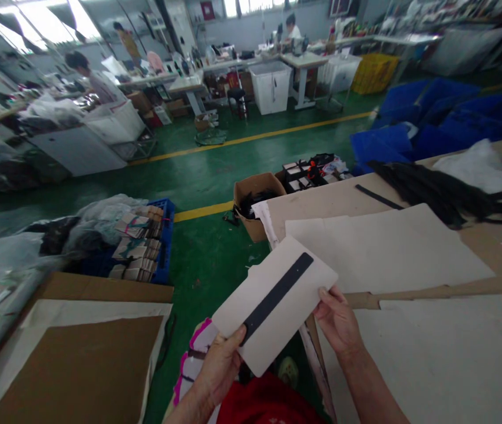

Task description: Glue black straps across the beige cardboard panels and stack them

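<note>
Between my hands is a pale cardboard panel [251,300] with a dark strip [280,291] lying lengthwise across it. My left hand [222,362] grips the near left edge, its thumb pressed on the lower end of the strip. At the right edge, my right hand [337,318] pinches the panel between thumb and fingers. The panel is tilted, held above the floor beside the table's left edge. Large pale sheets [392,250] lie on the table to the right of it.
Black straps [428,188] lie at the table's back. Beyond its left corner stands an open carton [257,206]. To the left are a blue pallet [165,235] with bundled cards and a brown board [87,371]. Blue bins [432,118] stand far right; people sit at machines behind.
</note>
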Demonstrator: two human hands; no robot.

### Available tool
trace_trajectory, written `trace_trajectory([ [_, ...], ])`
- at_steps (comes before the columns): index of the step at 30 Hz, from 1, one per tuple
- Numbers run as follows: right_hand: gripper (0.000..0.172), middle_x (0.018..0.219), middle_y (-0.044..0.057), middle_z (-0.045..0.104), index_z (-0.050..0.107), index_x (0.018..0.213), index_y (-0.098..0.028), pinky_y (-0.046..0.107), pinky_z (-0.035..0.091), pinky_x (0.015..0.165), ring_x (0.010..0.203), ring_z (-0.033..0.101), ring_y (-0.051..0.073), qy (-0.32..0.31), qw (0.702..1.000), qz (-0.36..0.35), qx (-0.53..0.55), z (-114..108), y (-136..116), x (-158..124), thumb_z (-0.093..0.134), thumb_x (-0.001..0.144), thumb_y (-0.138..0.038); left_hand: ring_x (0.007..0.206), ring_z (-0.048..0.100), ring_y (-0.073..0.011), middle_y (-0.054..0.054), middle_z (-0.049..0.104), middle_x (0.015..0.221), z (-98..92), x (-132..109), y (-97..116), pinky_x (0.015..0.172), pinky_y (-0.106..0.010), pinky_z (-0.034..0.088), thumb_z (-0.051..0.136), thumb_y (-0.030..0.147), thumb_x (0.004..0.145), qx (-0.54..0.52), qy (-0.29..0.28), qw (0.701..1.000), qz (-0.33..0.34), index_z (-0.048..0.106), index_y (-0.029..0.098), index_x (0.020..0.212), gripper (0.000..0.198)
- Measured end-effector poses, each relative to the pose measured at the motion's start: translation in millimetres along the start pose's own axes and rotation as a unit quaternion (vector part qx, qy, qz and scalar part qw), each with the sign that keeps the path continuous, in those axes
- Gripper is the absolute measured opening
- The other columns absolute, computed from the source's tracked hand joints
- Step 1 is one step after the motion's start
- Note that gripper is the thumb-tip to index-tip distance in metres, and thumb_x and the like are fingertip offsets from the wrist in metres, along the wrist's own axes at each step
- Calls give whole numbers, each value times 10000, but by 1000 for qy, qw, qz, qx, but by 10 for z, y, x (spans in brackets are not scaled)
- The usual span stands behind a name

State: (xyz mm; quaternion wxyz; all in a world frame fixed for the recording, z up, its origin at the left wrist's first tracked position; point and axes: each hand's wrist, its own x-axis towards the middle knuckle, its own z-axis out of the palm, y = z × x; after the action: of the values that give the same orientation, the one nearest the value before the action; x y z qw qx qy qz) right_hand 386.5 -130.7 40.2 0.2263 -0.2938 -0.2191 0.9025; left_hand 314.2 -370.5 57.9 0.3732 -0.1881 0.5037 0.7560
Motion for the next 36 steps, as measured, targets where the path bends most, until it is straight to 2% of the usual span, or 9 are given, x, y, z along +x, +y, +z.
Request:
trace_trajectory([
  [3, 360, 1020, 23, 765, 732, 1062, -239, 263, 598, 802, 890, 706, 151, -2, 1000, 5, -24, -47, -76, 18, 822, 720, -177, 998, 710, -298, -132, 731, 1145, -114, 7, 23, 869, -381, 572, 827, 274, 741, 17, -14, 1000, 2, 615, 155, 1270, 582],
  [7, 402, 1022, 19, 765, 724, 1093, -247, 245, 586, 790, 888, 702, 150, -3, 998, 20, -61, -97, -171, 14, 837, 709, -211, 1063, 687, -301, -127, 712, 1195, -202, -28, 80, 915, -393, 554, 813, 278, 758, 14, -47, 999, -7, 550, 188, 1361, 664],
  [12, 475, 1029, 43, 762, 703, 1147, -224, 211, 559, 693, 802, 696, 144, -28, 985, 83, -149, -113, -306, -22, 852, 698, -263, 1065, 684, -319, -134, 737, 1127, -272, -76, 148, 928, -419, 549, 838, 291, 726, 41, -58, 997, -35, 563, 169, 1349, 692],
  [17, 471, 1012, 55, 759, 701, 1141, -200, 242, 549, 707, 802, 694, 167, -57, 970, 120, -204, -146, -407, -83, 843, 704, -303, 1081, 679, -304, -134, 739, 1122, -276, -78, 221, 958, -404, 532, 820, 263, 750, 59, -76, 995, -34, 634, 156, 1265, 557],
  [22, 493, 986, 57, 758, 675, 1175, -210, 298, 551, 698, 784, 700, 201, -82, 955, 153, -242, -240, -483, -157, 820, 718, -324, 1047, 693, -308, -139, 732, 1140, -221, -80, 294, 958, -428, 528, 823, 231, 739, 83, -90, 992, -44, 661, 159, 1224, 516],
  [27, 434, 855, 40, 760, 701, 1112, -203, 270, 515, 564, 633, 675, 187, -62, 935, 181, -299, -303, -478, -178, 773, 758, -444, 1012, 703, -300, -128, 747, 1095, -208, -68, 271, 900, -417, 550, 791, 208, 773, 99, -124, 985, -72, 670, 169, 1214, 458],
  [30, 398, 783, 28, 753, 730, 1012, -190, 275, 516, 559, 604, 667, 186, -42, 926, 177, -331, -301, -464, -195, 754, 761, -499, 949, 719, -299, -123, 759, 1048, -204, -51, 245, 835, -400, 570, 802, 225, 762, 106, -121, 984, -77, 677, 167, 1201, 460],
  [32, 416, 773, 31, 753, 736, 1011, -187, 282, 520, 562, 589, 663, 185, -33, 927, 173, -332, -302, -457, -216, 752, 757, -517, 923, 724, -295, -120, 763, 1031, -195, -42, 238, 809, -388, 575, 811, 240, 755, 105, -111, 985, -78, 686, 166, 1182, 451],
  [36, 466, 853, 61, 771, 741, 1035, -190, 332, 556, 620, 652, 698, 224, 8, 935, 163, -315, -362, -438, -253, 751, 746, -555, 919, 725, -286, -127, 767, 996, -172, -36, 241, 790, -348, 577, 819, 268, 753, 100, -95, 988, -76, 712, 144, 1127, 408],
])
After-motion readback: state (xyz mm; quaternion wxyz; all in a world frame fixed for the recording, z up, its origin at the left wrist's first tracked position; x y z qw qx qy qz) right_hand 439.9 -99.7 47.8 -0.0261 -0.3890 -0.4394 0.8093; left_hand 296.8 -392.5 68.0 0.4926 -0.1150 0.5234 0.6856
